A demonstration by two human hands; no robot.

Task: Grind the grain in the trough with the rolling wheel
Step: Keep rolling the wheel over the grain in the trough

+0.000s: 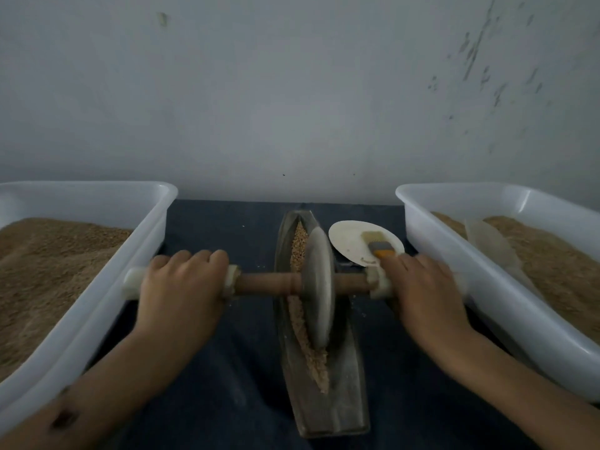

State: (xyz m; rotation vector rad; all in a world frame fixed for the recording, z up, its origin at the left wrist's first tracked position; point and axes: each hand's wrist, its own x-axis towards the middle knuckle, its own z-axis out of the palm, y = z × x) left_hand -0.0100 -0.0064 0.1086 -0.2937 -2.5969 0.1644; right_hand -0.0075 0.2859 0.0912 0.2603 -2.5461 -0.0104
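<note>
i see the trough [324, 401] lying lengthwise on the dark cloth [227, 368], its long axis running straight away from me toward the wall [292, 92], near end close to my body, far pointed end by the wall. the rolling wheel [318, 287] stands upright in the groove about midway along, and its wooden axle [266, 284] crosses the trough at a right angle, left to right.

my left hand [185, 287] is curled over the pale grip at the left end of the axle, fingers wrapped on top. my right hand [422, 293] wraps the grip at the right end in the same way; its thumb is hidden, so i cannot tell how that sits. both hands are about the same way out from the wheel, one on each side, so neither is nearer.

the grain [308, 339] lies in the groove on both sides of the wheel: whole-looking kernels beyond it, a paler, coarser strip on the near side running toward me.

as i judge it, the move has to go along the trough's axis, forward and back, with both hands pushing evenly so the wheel stays upright and does not climb the wall of the groove.

a white tub [97, 287] of brown meal sits to the left, another tub [487, 271] to the right, and a small plate [347, 241] with a brush [380, 246] lies just beyond my right hand.
</note>
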